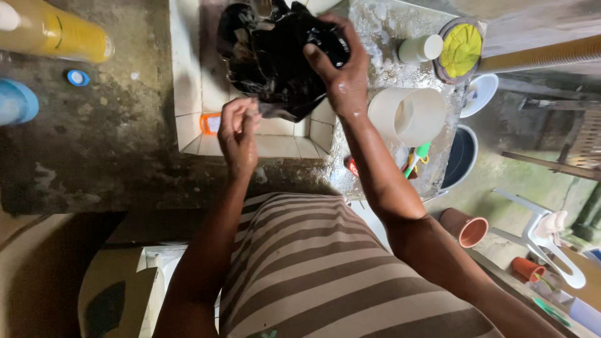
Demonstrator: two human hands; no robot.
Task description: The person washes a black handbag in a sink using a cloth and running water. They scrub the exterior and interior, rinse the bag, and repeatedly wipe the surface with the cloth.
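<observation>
A wet black cloth [275, 56] hangs bunched over a white tiled basin [188, 81]. My right hand [338, 69] grips the cloth's upper right part, soap suds on the skin. My left hand [239, 131] pinches the cloth's lower edge between fingertips, just above the basin's front rim. An orange bar-shaped thing [210, 122] lies on the basin rim to the left of my left hand.
A cream plastic bucket [410, 112] lies on the sudsy concrete ledge at right, with a white cup [421, 49] and a yellow-lidded container [461, 49] behind it. A yellow bottle [56, 31], blue cap [77, 77] and blue tub [15, 100] sit left. Terracotta pots [466, 226] stand on the floor.
</observation>
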